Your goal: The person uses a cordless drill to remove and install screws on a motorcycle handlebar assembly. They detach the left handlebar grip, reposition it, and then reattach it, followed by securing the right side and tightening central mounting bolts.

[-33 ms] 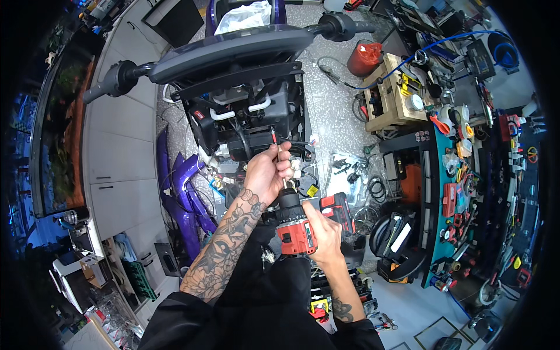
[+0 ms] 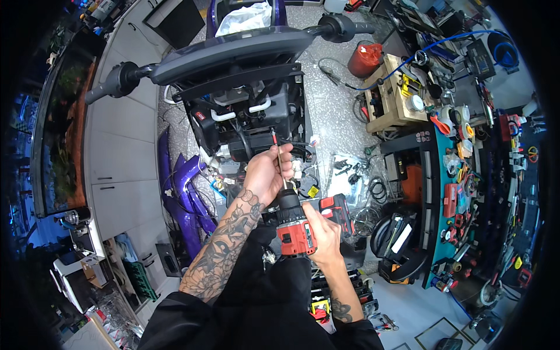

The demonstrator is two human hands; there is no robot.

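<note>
My right hand point(image 2: 328, 240) grips a red and black cordless drill point(image 2: 296, 236) by its handle. A long thin driver bit point(image 2: 283, 175) runs from the chuck away from me, toward a small red piece point(image 2: 275, 139) at its far end. My left hand point(image 2: 265, 173) is curled round the bit, with thumb and fingers near its far part. Whether the fingers press on it is hard to see. Just beyond stands the opened front of a scooter, with a black housing point(image 2: 248, 147) and loose wires. The contact at the bit's tip is too small to make out.
The scooter's handlebar point(image 2: 233, 52) spans the far side. Purple body panels point(image 2: 189, 186) lie at left beside white cabinets point(image 2: 119, 149). Right of the scooter are a clear bag of small parts point(image 2: 345, 175), coiled cables, a wooden stand point(image 2: 394, 111) and a teal tool-covered bench point(image 2: 438, 233).
The fingers of my left hand have loosened and spread a little, so more of the bit shows. The drill has hardly moved.
</note>
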